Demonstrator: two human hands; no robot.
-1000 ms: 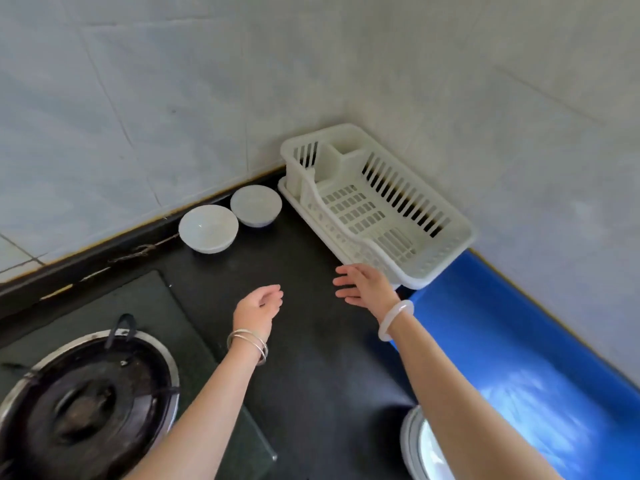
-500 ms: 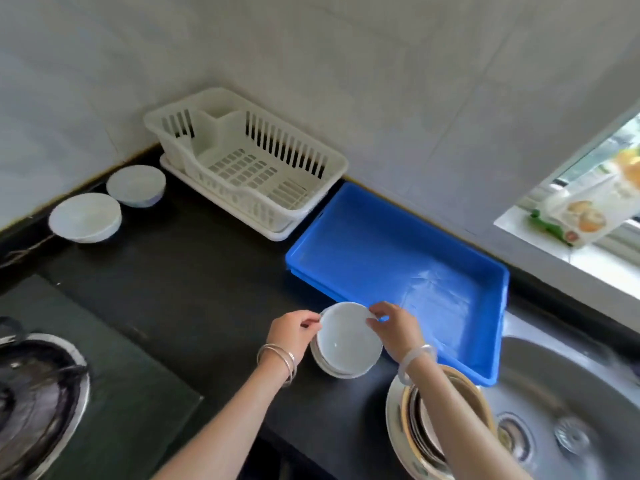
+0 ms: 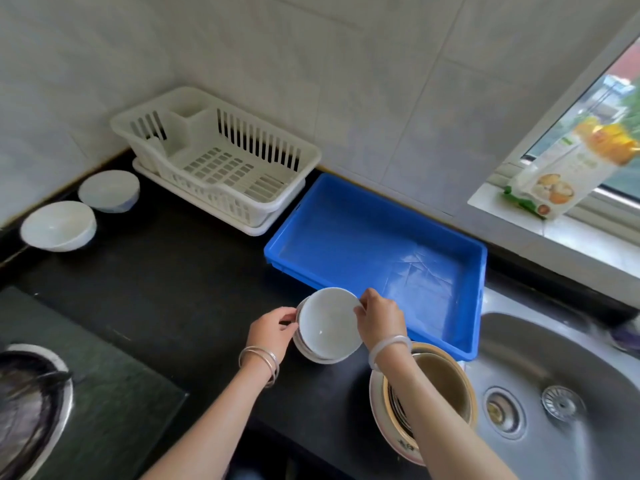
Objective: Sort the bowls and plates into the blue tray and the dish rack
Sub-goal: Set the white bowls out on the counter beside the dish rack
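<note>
Sitting on the worktop [image 3: 173, 271] beside the tray [image 3: 363, 244], the bowls [image 3: 327, 327] are pinched at the top rim by the left hand [image 3: 273, 329] and right hand [image 3: 381, 317]. Held so lightly, one could be dropped.

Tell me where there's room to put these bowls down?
The blue tray is bare inside, and so is the dish rack. The black counter is free between the stove, the rack and the held bowls. It is crowded near the sink, where dishes are stacked.

Head-worn view, down onto counter [image 3: 180, 278]
</note>
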